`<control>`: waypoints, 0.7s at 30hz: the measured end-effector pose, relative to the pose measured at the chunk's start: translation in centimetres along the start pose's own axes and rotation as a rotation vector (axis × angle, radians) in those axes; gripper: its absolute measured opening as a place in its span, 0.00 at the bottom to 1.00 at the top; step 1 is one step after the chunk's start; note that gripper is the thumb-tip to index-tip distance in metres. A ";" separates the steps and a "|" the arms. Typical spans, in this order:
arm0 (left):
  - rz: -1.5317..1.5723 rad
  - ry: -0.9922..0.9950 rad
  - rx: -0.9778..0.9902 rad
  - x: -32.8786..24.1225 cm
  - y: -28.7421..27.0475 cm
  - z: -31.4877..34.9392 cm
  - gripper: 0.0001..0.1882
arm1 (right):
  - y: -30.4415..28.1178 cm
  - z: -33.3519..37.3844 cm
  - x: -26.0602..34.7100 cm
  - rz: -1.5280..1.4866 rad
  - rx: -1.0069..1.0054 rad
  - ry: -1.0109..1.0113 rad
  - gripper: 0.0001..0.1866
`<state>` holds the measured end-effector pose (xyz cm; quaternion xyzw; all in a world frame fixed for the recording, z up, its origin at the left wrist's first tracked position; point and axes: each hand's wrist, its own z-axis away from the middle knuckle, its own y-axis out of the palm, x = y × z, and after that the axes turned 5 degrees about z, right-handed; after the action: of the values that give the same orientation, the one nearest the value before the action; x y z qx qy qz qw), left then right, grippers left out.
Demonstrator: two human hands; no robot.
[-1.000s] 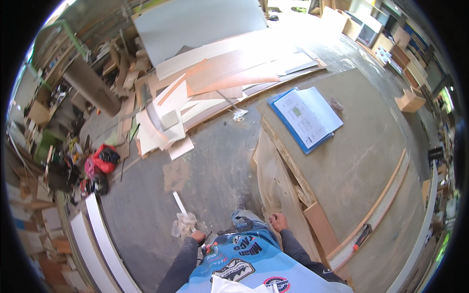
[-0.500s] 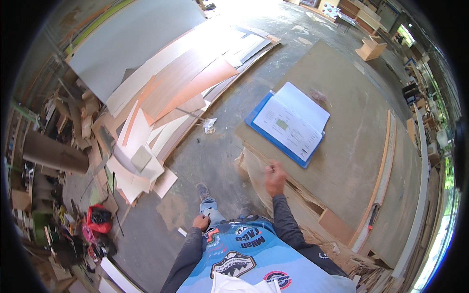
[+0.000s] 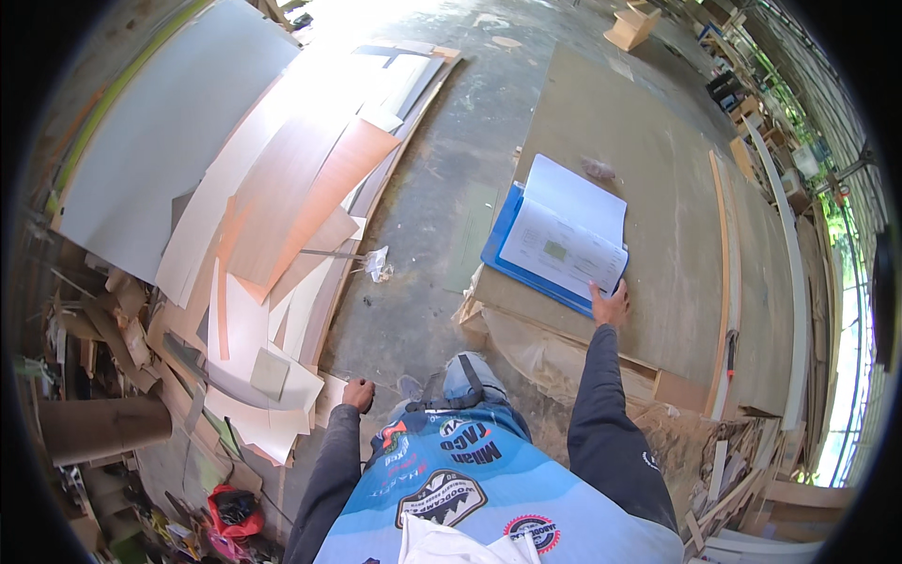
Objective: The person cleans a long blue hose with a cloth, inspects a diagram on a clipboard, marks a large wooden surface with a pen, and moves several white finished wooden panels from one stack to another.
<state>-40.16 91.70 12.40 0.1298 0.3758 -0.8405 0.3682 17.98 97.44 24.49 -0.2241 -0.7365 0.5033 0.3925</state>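
A blue binder [image 3: 503,242] lies open on a large brown board, its printed sheets [image 3: 564,246] facing up. My right hand [image 3: 611,305] is at the binder's lower right corner, the thumb over the page and the other fingers along the edge. Down at my left side hangs my left hand [image 3: 358,395], its fingers curled; whether anything is in them is hidden. Beyond the binder, a small crumpled clear plastic piece [image 3: 598,169] rests on the same board.
The brown board [image 3: 658,254] tops a low stack at my right, with a long wood strip [image 3: 725,254] and a red-and-black tool [image 3: 731,355] on it. Loose sheet offcuts [image 3: 282,216] cover the left. Crumpled plastic [image 3: 377,264] lies on the concrete floor [image 3: 423,207] between.
I have stepped closer to the board and the view has turned right. My right hand has moved forward from the board's near edge to the binder's corner. My left hand still hangs low.
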 end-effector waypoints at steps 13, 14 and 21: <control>-0.278 0.094 0.332 -0.8 -0.7 -7.1 0.20 | -0.1 3.5 6.3 0.055 -0.113 0.381 0.42; -0.266 0.089 0.311 -3.0 -1.0 -6.3 0.20 | -0.2 3.7 6.0 0.038 -0.114 0.368 0.42; -0.268 0.255 0.327 -12.3 -0.5 -5.6 0.18 | 0.1 4.9 3.1 -0.137 -0.212 0.087 0.36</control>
<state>-32.24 102.40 14.94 0.2417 0.2918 -0.9083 0.1773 12.20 96.95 24.57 -0.2352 -0.7814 0.3843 0.4317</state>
